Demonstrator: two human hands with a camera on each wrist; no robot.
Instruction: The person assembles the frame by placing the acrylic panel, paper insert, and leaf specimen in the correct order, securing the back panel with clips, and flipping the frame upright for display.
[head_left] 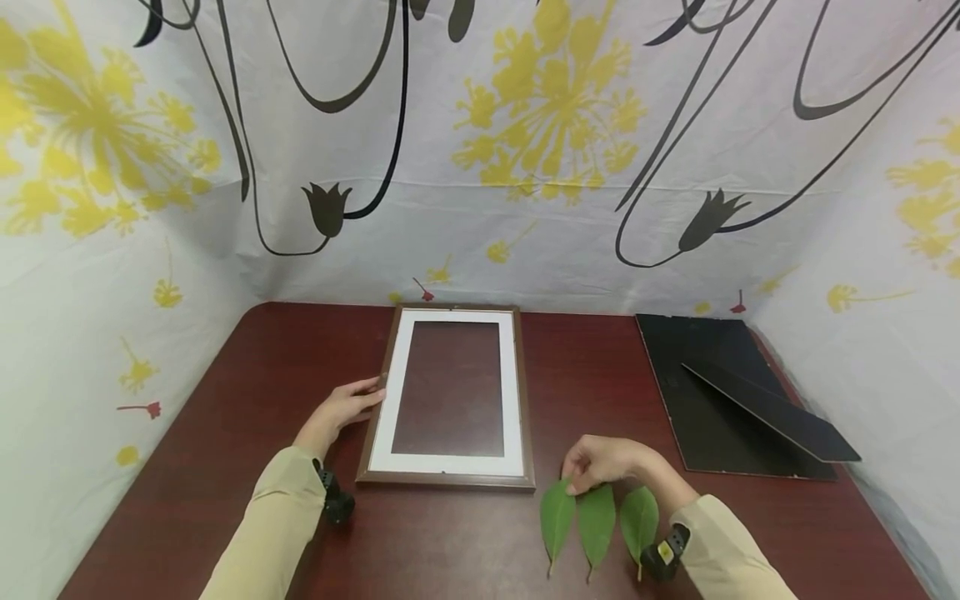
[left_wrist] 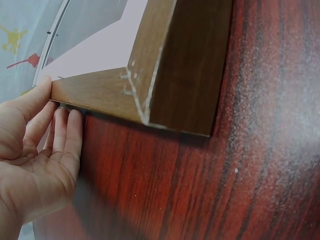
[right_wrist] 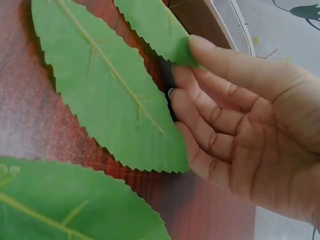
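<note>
A brown wooden picture frame (head_left: 527,400) with a white mat (head_left: 512,392) lies on the dark red table. My left hand (head_left: 341,412) holds its left side; in the left wrist view the thumb (left_wrist: 35,100) is at the top edge and the fingers tuck below. To the right of the frame, my right hand (head_left: 606,460) pinches the upper end of a green leaf (head_left: 557,521) between thumb and fingers. A second leaf (head_left: 596,525) and a third leaf (head_left: 639,518) lie beside it, stems toward me. In the right wrist view the leaves show toothed edges.
At the right of the table (head_left: 315,350) lies a black backing board (head_left: 701,400) with a hinged stand (head_left: 780,412) raised at an angle. Patterned white fabric (head_left: 420,150) hangs behind the table and along both sides.
</note>
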